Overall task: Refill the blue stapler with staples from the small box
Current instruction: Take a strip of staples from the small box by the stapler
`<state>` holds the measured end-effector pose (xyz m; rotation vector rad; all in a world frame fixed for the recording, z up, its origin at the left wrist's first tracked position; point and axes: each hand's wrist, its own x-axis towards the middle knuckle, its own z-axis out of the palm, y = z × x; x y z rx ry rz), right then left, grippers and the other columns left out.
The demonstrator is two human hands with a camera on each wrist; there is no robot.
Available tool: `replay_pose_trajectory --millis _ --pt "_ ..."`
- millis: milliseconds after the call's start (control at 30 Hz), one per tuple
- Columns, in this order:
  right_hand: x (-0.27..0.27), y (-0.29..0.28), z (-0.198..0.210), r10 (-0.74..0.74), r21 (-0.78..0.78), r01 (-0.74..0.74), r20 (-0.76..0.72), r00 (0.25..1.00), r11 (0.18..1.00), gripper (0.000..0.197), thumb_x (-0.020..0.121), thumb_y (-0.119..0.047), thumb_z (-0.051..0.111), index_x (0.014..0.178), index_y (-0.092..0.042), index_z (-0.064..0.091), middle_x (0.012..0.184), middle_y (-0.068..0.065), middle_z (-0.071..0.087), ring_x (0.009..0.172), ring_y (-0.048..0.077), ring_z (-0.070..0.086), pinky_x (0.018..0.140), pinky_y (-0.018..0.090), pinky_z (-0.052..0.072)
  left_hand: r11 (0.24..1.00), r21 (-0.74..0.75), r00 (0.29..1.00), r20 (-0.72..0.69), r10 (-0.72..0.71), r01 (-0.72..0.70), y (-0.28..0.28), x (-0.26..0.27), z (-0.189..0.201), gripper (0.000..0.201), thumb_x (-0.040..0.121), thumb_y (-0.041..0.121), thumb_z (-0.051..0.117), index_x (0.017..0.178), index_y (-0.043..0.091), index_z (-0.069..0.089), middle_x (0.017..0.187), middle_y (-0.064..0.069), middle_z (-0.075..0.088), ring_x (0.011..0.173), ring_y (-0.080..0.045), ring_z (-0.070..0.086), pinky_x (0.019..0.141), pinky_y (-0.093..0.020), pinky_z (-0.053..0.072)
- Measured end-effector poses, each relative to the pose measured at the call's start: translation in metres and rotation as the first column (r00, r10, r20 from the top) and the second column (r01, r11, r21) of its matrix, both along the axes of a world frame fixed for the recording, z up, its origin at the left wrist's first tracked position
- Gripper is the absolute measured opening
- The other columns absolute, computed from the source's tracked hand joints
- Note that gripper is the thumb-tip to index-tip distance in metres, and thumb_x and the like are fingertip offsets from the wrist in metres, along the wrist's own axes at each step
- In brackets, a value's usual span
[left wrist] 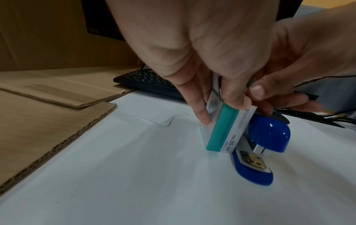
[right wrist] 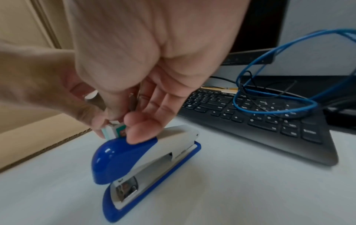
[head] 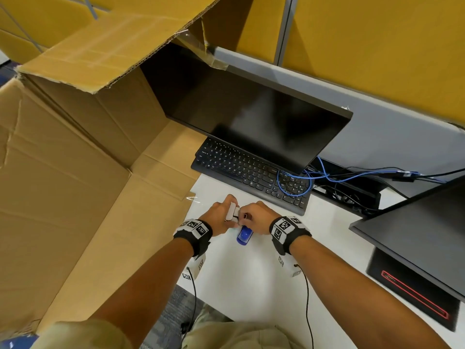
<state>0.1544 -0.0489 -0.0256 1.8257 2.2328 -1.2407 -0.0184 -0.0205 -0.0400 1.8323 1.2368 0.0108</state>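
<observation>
Here, several parts stay hidden: from the head view the two hands cover most of the small box (head: 232, 212), and only the rounded front of the blue stapler (head: 244, 235) shows below them. The staples themselves are hard to make out; in the right wrist view something thin and grey stands between the right fingers, but it is too blurred to say what it is. The left hand (left wrist: 194, 60) comes down from above with its fingers curled, and it pinches the small box (left wrist: 223, 129) between thumb and fingers, holding it tilted on one end, with the lower corner close to the white desk (left wrist: 134, 175) and just beside the stapler (left wrist: 269, 137). The right hand (right wrist: 150, 60) meets it from the other side; its thumb and first fingers close at the top of the box, where the inner part seems pulled out a little, while another finger touches the top of the stapler (right wrist: 138, 159). The stapler stands closed on the desk, under and between the hands. To count: one stapler, one small box, two hands with one marked wristband on each, one black keyboard (head: 251, 170), two dark monitors (head: 251, 109), one large opened cardboard box (head: 75, 147) on the left, and a loop of blue cable (right wrist: 279, 91) lying on the keyboard.
</observation>
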Motion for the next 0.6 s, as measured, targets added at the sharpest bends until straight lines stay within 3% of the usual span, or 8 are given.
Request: replay_pose_trajectory --millis 167,300,500,600 --pt "0.007 -0.01 0.002 -0.2 0.052 0.208 -0.121 0.972 0.977 0.01 0.086 -0.013 0.058 0.087 -0.015 0.067 0.082 0.008 0.066 0.07 0.02 0.058 0.068 0.032 0.053 1.0 0.015 1.0 -0.024 0.005 -0.005 -0.004 0.003 0.004 0.049 0.079 0.018 0.074 0.109 0.031 0.037 0.103 -0.009 0.062 0.088 -0.025 0.064 0.079 -0.04 0.059" --pt "0.013 -0.017 -0.001 -0.222 0.076 0.235 -0.147 0.964 0.969 0.013 0.087 -0.012 0.053 0.089 -0.017 0.064 0.087 0.008 0.067 0.077 0.025 0.062 0.074 0.039 0.057 1.0 0.017 0.999 -0.041 0.008 -0.007 -0.007 0.006 0.003 0.05 0.082 0.018 0.073 0.114 0.028 0.036 0.106 -0.01 0.061 0.086 -0.025 0.062 0.072 -0.032 0.054" --pt "0.015 -0.025 -0.003 -0.27 0.083 0.287 -0.173 0.947 0.954 0.027 0.086 -0.007 0.049 0.106 -0.022 0.061 0.092 0.011 0.068 0.081 0.028 0.065 0.074 0.038 0.057 1.0 0.014 0.999 -0.051 0.01 -0.009 -0.012 0.008 0.004 0.05 0.082 0.02 0.073 0.111 0.031 0.034 0.101 -0.011 0.059 0.085 -0.026 0.062 0.073 -0.037 0.057" --pt "0.015 -0.028 -0.005 -0.283 0.083 0.303 -0.197 0.939 0.949 0.027 0.086 -0.009 0.05 0.104 -0.023 0.063 0.094 0.009 0.07 0.083 0.027 0.066 0.076 0.037 0.058 1.0 0.015 0.999 -0.041 0.014 -0.014 -0.012 0.007 0.001 0.049 0.082 0.019 0.072 0.11 0.031 0.035 0.101 -0.011 0.06 0.084 -0.025 0.063 0.073 -0.037 0.058"
